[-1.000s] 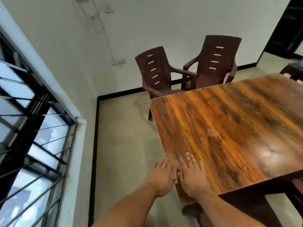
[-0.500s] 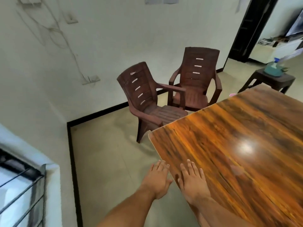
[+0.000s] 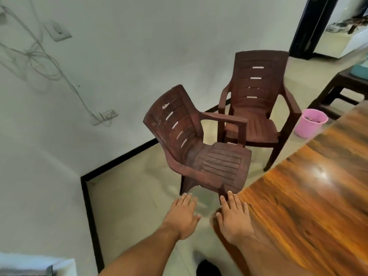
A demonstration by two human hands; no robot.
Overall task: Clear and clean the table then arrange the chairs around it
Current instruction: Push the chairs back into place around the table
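The glossy wooden table [image 3: 310, 200] fills the right side, its top bare. Two brown plastic armchairs stand beyond its near corner: the nearer chair [image 3: 201, 154] faces right, and the farther chair [image 3: 256, 100] stands behind it by the wall. My left hand [image 3: 183, 216] is held out flat over the floor, fingers apart, just short of the nearer chair's front legs. My right hand [image 3: 235, 218] lies flat over the table's corner, holding nothing.
A pink bucket [image 3: 309, 122] stands on the floor past the farther chair. A dark stool [image 3: 342, 86] with a teal object on it is at the right edge. A white wall with cables and sockets is on the left, and a doorway [image 3: 318, 26] opens at the top right.
My view has swung right and forward, away from the window. The chairs are now closer and both hands have moved toward the nearer chair, the left one off the table edge.
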